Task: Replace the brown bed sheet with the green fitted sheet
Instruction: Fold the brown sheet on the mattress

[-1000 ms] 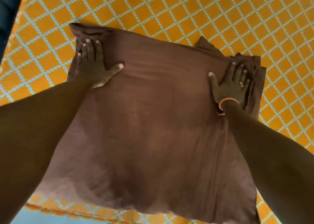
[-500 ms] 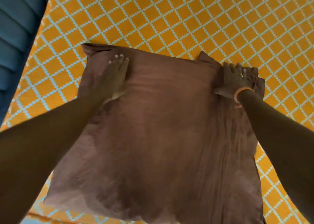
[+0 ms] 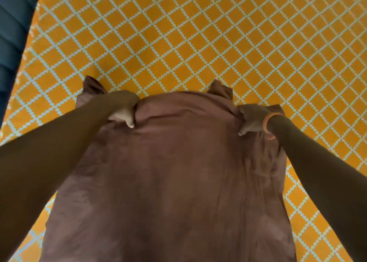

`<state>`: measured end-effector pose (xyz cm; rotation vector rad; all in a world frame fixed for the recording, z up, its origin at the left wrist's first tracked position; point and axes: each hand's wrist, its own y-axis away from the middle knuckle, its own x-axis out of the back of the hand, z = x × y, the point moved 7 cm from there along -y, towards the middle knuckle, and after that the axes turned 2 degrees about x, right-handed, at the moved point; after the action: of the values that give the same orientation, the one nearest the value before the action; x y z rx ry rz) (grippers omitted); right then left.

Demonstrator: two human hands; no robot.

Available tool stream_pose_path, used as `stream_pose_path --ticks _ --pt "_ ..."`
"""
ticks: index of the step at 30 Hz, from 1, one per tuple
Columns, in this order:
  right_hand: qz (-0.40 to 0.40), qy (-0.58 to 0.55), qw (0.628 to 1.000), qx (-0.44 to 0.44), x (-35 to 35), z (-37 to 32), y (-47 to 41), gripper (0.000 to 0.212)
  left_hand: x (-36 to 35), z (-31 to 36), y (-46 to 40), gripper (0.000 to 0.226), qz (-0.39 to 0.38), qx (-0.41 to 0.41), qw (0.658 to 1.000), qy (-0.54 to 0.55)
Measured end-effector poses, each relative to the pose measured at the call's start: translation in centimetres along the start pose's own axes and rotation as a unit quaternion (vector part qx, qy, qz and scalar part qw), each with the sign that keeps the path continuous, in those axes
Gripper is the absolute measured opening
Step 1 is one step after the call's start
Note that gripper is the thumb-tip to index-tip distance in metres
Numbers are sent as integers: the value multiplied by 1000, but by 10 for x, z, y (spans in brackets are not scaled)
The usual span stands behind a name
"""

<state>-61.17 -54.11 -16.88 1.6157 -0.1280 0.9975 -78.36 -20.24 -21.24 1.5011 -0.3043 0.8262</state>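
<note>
so, hold: your left hand [image 3: 124, 110] and right hand [image 3: 253, 120] each grip the brown bed sheet [image 3: 168, 182] at its far edge — fingers curled.
lie: sheet runs back toward you — fold that way.

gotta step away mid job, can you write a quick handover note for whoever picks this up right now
Left hand: grips the far edge of the folded brown cotton bed sheet.
Right hand, orange bangle on its wrist: grips the same edge further right.
The sheet lies part-folded on the orange mattress with the pale lattice pattern.
Done: brown sheet is off the mattress.
Left: finish folding it, set it aside, fit the green sheet, which is not in view.
</note>
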Motion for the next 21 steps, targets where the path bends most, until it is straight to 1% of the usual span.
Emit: stream_pose_path --ticks 1,2,3,4,5,7,8,10,11,12,13,14,15,16,17,18,20,21 --pt "-36 -8 999 11 -7 -5 5 50 -2 4 7 53 -22 6 1000 -1" --pt "-57 -7 998 21 -14 -8 5 57 -6 7 10 50 -46 10 999 -10" --pt "-56 -21 998 30 -15 -11 5 62 -7 10 14 48 -54 12 998 -16" --pt "-68 -31 997 22 -17 -12 9 61 -9 17 20 44 -55 5 998 -18" --pt "-65 -53 996 23 -18 -11 10 54 -10 20 24 39 -53 3 998 -28" --pt "-71 -57 995 28 -24 -11 12 42 -14 22 29 27 -37 9 998 -45" --pt "-73 -51 996 25 -28 -10 12 39 -15 23 32 22 -21 8 998 -54" --pt "-51 -31 998 34 -31 -12 17 39 -17 23 38 18 7 7 998 -67" --pt "-38 -28 998 37 -34 -12 16 44 -19 25 41 19 12 6 997 -71" --pt "-31 -26 999 35 -35 -10 16 58 -22 27 43 21 18 6 997 -77" --pt "-25 -27 999 28 -36 -9 14 81 -25 27 44 23 26 10 996 -85" --pt "-12 -41 999 30 -35 -10 11 109 -26 28 43 26 38 14 994 -98" --pt "10 -76 996 40 -30 -16 9 134 -27 29 41 31 45 18 994 -103" --pt "28 -130 990 54 -26 -23 4 149 -28 28 38 38 48 21 994 -93" --pt "45 -177 981 69 -23 -31 -2 155 -29 27 35 48 46 24 996 -68" --pt "55 -196 976 83 -21 -40 -9 154 -31 26 31 58 41 22 998 -37" --pt "53 -169 979 103 -21 -58 -19 135 -35 26 24 73 31 7 999 7" --pt "52 -155 981 99 -22 -63 -20 124 -36 25 22 76 28 2 1000 11"
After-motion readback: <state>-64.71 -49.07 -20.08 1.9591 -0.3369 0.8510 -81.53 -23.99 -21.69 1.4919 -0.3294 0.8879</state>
